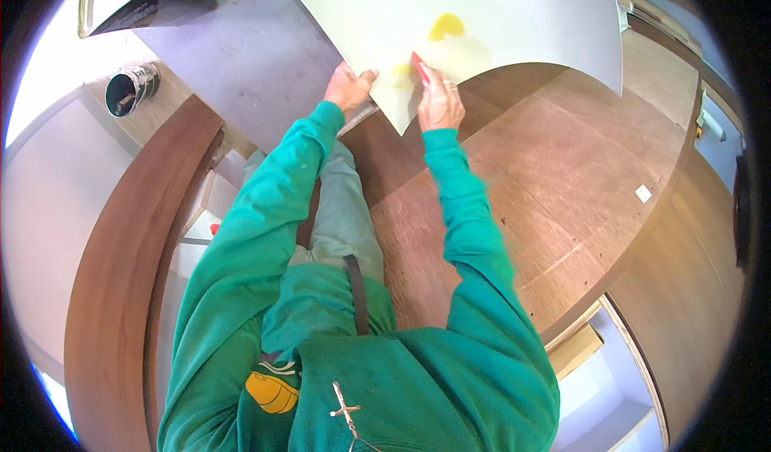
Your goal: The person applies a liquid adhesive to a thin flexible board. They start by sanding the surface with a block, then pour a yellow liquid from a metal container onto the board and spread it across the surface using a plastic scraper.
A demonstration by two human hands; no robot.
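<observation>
A large pale sheet, with a curved cut along its near edge, lies partly on the grey tabletop and reaches out past it. My left hand pinches the sheet's left edge near its pointed corner. In my right hand, the fingers close round a slim red tool whose tip rests at the sheet; its exact kind is not clear. Beside that tip is a thin yellow smear on the sheet. A thicker yellow puddle lies farther up.
At the far left of the grey tabletop stands a dark rectangular metal can. Below it is a small round tin. A curved brown wooden panel stands at my left. Brown plywood spreads at my right, with a small white scrap.
</observation>
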